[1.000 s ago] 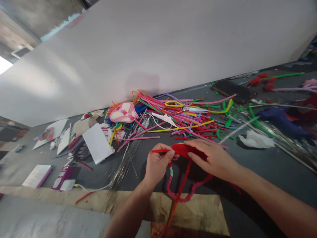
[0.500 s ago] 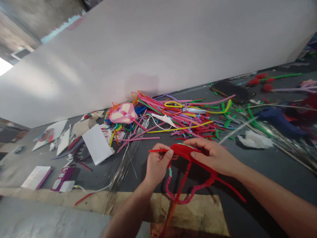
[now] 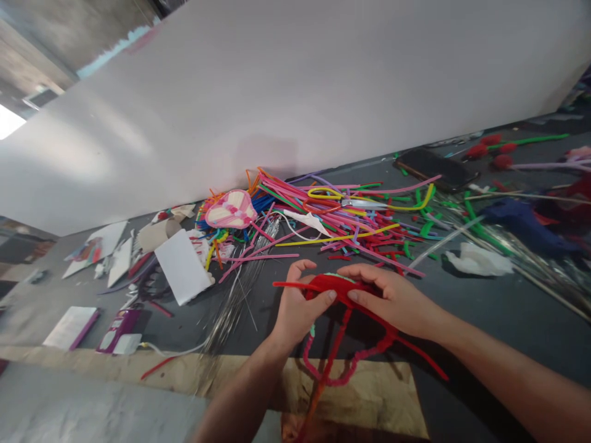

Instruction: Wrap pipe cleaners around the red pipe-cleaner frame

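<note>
Between my two hands is a red pipe-cleaner piece [image 3: 339, 288], its upper part a flat red band with a bit of mint green along the top edge. A pink and red twisted loop [image 3: 341, 380] hangs below it, and loose red ends stick out to both sides. My left hand [image 3: 298, 304] pinches the band at its left, thumb in front and fingers partly behind. My right hand [image 3: 392, 295] grips it on the right, its thumb close to the left one. An orange-red strand [image 3: 318, 394] runs down toward the bottom edge.
Beyond my hands lies a heap of coloured pipe cleaners [image 3: 318, 215] with scissors [image 3: 360, 203] on top. A pink heart-shaped piece [image 3: 231, 209], a white card [image 3: 182, 267] and a purple box [image 3: 117, 332] are leftward. A phone [image 3: 434, 169] and blue glue gun [image 3: 526, 224] lie right.
My left hand has slid right along the red band, bringing the thumbs closer together, and its index finger has lifted. The hanging loop has shifted slightly left and down.
</note>
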A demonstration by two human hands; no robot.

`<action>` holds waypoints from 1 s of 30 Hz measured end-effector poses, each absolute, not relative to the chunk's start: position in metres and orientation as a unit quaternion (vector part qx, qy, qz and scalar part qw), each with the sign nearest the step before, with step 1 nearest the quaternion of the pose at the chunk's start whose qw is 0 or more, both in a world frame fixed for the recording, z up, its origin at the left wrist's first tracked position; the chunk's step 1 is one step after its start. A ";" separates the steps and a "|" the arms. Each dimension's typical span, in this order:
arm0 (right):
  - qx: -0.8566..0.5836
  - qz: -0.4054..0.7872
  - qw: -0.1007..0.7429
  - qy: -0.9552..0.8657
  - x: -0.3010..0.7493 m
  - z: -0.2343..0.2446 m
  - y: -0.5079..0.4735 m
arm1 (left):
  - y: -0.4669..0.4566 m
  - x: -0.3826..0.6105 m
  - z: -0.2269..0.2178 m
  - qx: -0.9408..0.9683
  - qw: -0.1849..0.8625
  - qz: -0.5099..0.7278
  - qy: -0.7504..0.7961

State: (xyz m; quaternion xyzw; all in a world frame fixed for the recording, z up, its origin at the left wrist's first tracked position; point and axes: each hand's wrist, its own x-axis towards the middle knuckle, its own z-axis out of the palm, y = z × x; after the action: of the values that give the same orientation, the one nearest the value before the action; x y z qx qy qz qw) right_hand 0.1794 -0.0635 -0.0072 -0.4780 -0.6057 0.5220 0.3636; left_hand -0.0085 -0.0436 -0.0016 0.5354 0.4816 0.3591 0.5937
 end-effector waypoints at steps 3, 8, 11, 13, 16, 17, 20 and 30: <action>-0.479 0.515 0.360 -0.613 0.178 -0.009 -0.064 | -0.045 -0.006 0.000 0.531 0.587 0.369 0.486; -0.474 0.521 0.362 -0.610 0.180 -0.008 -0.062 | -0.047 -0.004 0.000 0.502 0.587 0.404 0.490; -0.481 0.545 0.346 -0.593 0.184 -0.006 -0.060 | -0.044 -0.006 -0.001 0.479 0.594 0.419 0.492; -0.473 0.578 0.324 -0.581 0.186 -0.005 -0.059 | -0.041 -0.008 -0.001 0.466 0.593 0.433 0.494; -0.456 0.614 0.305 -0.566 0.187 -0.004 -0.058 | -0.040 -0.009 0.000 0.458 0.611 0.425 0.486; -0.455 0.619 0.307 -0.561 0.187 -0.004 -0.058 | -0.040 -0.008 0.001 0.456 0.624 0.417 0.479; -0.458 0.623 0.317 -0.549 0.185 -0.004 -0.058 | -0.041 -0.006 0.002 0.450 0.654 0.399 0.459; -0.473 0.584 0.306 -0.584 0.180 -0.004 -0.063 | -0.039 -0.007 0.000 0.429 0.654 0.406 0.474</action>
State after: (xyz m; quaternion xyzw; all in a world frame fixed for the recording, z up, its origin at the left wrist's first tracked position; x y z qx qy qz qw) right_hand 0.1800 -0.0627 -0.0040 -0.4731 -0.5842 0.5842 0.3059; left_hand -0.0066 -0.0387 0.0000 0.4291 0.4735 0.4057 0.6535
